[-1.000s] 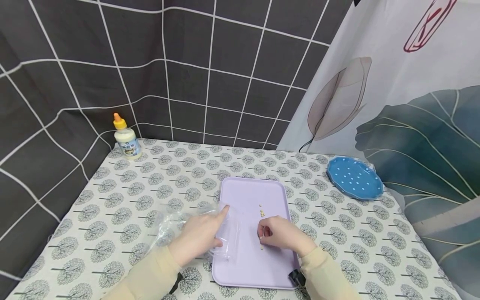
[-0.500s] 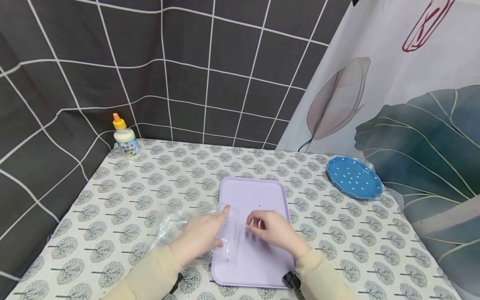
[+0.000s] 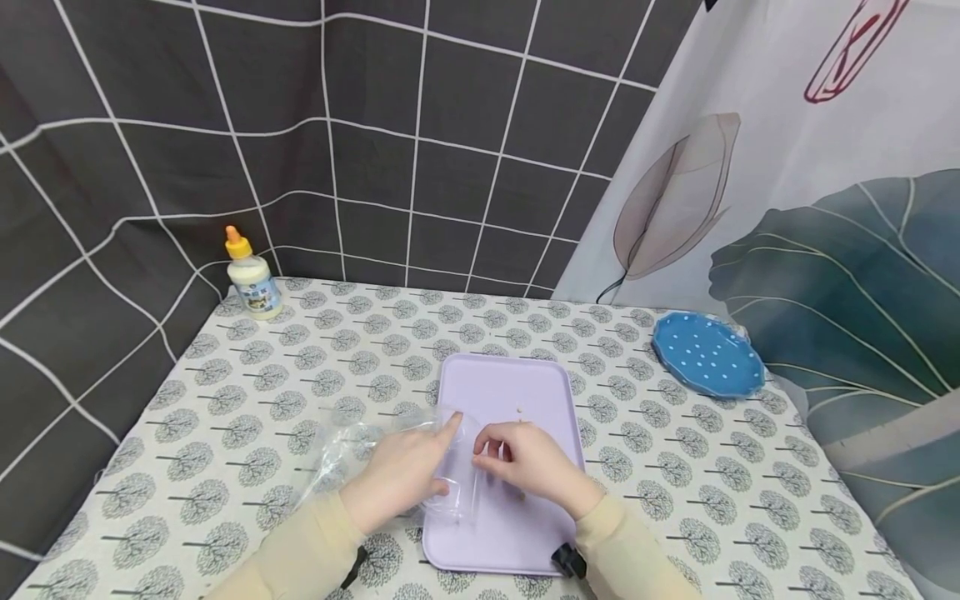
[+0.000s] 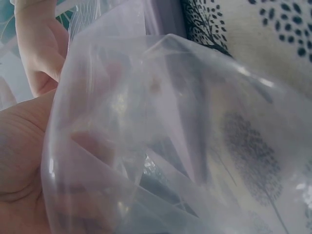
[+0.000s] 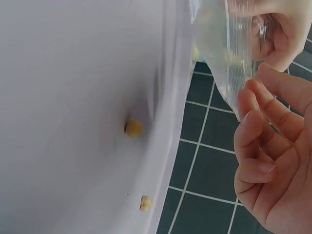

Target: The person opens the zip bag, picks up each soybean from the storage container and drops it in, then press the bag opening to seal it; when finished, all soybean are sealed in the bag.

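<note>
My left hand holds a clear zip bag over the left edge of a lilac tray; its index finger points forward along the bag. In the left wrist view, the bag's film covers much of the picture. At the bag's mouth, my right hand has its thumb and fingers drawn together beside the ridged zip strip. A pale speck shows at those fingertips, apparently a soybean, mostly hidden. A round yellow soybean and a paler, uneven one lie on the tray.
A glue bottle with an orange tip stands at the back left. On the right lies a blue dish with white dots. A tree-print cloth covers the table, below a dark gridded curtain.
My right hand has moved left from the middle of the tray to the bag's mouth, its fingertips kept together. The left hand and the bag have stayed almost still.
</note>
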A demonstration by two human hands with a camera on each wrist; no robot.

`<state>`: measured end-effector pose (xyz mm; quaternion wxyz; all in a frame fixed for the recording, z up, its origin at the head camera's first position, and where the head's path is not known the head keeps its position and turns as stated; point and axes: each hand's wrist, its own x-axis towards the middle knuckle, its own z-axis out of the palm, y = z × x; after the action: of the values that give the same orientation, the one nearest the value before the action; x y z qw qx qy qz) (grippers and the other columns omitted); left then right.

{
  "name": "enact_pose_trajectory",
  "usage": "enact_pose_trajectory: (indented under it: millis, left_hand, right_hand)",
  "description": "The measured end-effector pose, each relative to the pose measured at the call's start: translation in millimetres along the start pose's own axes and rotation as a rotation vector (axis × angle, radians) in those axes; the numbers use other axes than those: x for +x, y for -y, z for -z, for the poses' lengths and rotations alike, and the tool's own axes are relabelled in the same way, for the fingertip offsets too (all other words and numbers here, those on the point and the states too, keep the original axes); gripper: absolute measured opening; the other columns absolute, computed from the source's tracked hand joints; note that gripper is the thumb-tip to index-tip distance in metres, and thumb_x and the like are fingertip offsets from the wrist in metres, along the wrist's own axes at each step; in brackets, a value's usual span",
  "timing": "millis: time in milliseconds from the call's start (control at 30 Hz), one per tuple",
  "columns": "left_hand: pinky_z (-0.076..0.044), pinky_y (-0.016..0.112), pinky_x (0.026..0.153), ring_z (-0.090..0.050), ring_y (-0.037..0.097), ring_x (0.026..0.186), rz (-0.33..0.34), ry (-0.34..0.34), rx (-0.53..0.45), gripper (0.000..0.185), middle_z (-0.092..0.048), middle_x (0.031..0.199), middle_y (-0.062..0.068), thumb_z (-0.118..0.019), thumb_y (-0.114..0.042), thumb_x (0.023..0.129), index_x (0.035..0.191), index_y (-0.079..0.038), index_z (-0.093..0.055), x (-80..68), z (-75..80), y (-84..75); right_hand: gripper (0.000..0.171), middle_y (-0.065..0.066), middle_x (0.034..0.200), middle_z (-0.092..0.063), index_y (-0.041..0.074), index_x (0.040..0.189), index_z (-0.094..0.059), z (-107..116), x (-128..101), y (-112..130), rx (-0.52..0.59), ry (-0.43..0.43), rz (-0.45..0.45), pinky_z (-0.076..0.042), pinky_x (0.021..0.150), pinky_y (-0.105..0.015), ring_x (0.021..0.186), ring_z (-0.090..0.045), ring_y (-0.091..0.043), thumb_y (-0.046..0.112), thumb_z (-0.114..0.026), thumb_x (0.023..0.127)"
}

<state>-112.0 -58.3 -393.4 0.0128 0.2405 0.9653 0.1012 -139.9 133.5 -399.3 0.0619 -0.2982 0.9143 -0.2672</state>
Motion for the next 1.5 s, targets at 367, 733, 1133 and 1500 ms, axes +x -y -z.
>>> enact_pose_trajectory:
  millis: [367,733,1133,1500]
  left_hand:
    - [-0.051,0.027,0.061,-0.061,0.016,0.072,0.018,0.014,-0.006,0.093,-0.067,0.093,0.005,-0.074,-0.038,0.06,0.135,-0.006,-0.031,0.5,-0.2,1.2]
    - [-0.052,0.029,0.066,-0.063,0.018,0.077,0.026,0.013,-0.016,0.092,-0.066,0.099,0.007,-0.073,-0.039,0.061,0.136,-0.006,-0.031,-0.9,0.0,1.7]
    - [-0.052,0.027,0.062,-0.063,0.017,0.077,0.028,0.01,-0.009,0.092,-0.066,0.098,0.006,-0.074,-0.038,0.06,0.135,-0.006,-0.031,-1.5,0.1,1.5]
    - [-0.051,0.026,0.06,-0.062,0.016,0.073,0.012,-0.004,-0.001,0.093,-0.067,0.093,0.006,-0.074,-0.039,0.059,0.135,-0.005,-0.031,-1.4,0.3,2.8]
  right_hand:
    - [0.01,0.017,0.063,-0.052,0.023,0.081,-0.061,2.2,-4.7,-11.4,-0.016,-0.021,-0.01,-0.04,0.049,-0.014,0.053,-0.044,0.002,0.03,-0.066,0.076]
    - [0.014,0.014,0.059,-0.051,0.02,0.076,-0.062,8.5,-16.5,-26.7,0.006,0.104,-0.081,-0.041,0.048,-0.016,0.05,-0.045,0.0,0.028,-0.071,0.07]
    - [0.016,0.012,0.054,-0.047,0.02,0.069,-0.059,12.1,-26.1,-34.7,-0.06,0.286,-0.114,-0.037,0.049,-0.016,0.049,-0.042,0.0,0.02,-0.074,0.064]
    - [0.019,0.012,0.055,-0.046,0.02,0.064,-0.055,8.6,-24.6,-34.2,-0.111,0.3,-0.129,-0.036,0.051,-0.017,0.051,-0.041,-0.002,0.017,-0.073,0.062]
